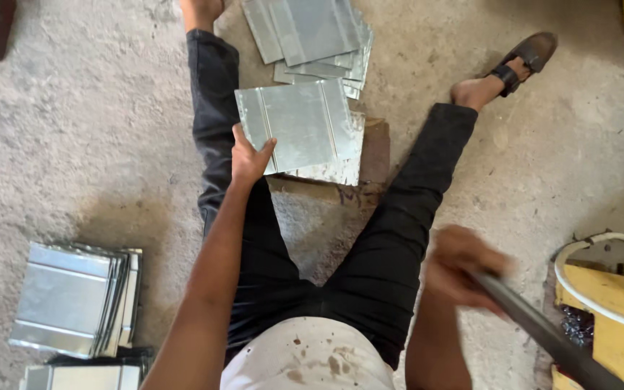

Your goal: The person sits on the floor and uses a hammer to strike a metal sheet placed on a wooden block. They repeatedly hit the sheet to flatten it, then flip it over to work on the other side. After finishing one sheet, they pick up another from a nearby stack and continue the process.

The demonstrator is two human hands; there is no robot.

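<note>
the person sat on the bare concrete floor (pixel 74 130) with legs spread wide, and most of the open ground lay to the left and far right of them. between the knees a metal sheet (pixel 301 126) lay on a wooden block (pixel 373 162), its left edge overhanging toward the thigh, with another sheet under it. the left hand (pixel 249 157) reached forward, arm nearly straight, thumb over the top and fingers pinching the sheet's near left corner. the right hand (pixel 464 267) was drawn back near the hip, blurred, fist clenched around a dark rod (pixel 536 332) that ran off toward the lower right. a loose pile of sheets (pixel 315 36) sat beyond the block, a neat stack (pixel 74 300) lay at the left, and a yellow frame (pixel 608 296) crowded the right edge.
</note>
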